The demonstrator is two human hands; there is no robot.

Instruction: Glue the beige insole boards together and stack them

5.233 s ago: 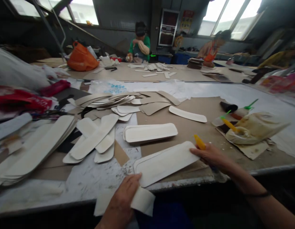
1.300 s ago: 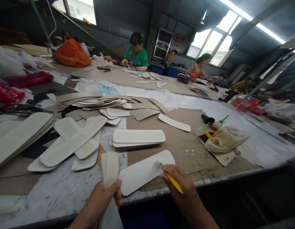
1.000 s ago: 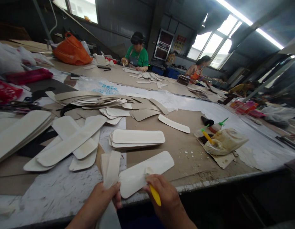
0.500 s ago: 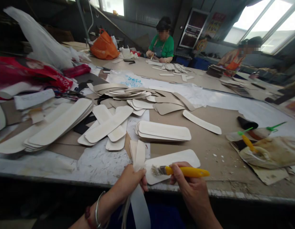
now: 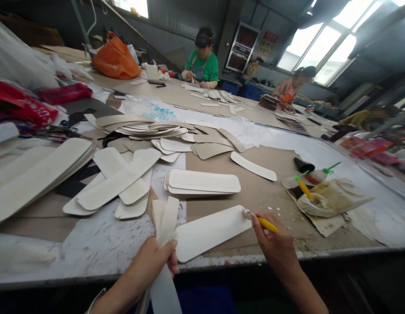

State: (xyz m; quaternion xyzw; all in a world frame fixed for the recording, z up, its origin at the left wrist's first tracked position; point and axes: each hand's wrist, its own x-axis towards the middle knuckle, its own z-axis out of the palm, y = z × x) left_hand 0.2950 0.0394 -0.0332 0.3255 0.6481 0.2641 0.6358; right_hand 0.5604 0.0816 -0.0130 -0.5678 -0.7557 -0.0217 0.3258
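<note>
My left hand (image 5: 161, 257) is closed on a bunch of pale strips (image 5: 166, 218), whose ends stick up above the fist and hang below the table edge. Its fingertips are at the left end of a long white panel with rounded corners (image 5: 212, 233), which lies at the table's front. My right hand (image 5: 274, 235) grips a brush with a yellow handle (image 5: 267, 224). The bristles touch the panel's far right corner. Just behind lies a small stack of similar white panels (image 5: 204, 182).
Crossed white panels (image 5: 120, 179) and a longer stack (image 5: 48, 174) lie to the left. At right sits a glue-stained container (image 5: 336, 198) with a yellow handle in it, beside green-tipped bottles (image 5: 316, 175). A co-worker in green (image 5: 207, 67) sits across the table.
The brush has swept over the panel, from its left end half a second ago to its right corner now. Since the oldest frame, the left hand has raised the strips upright.
</note>
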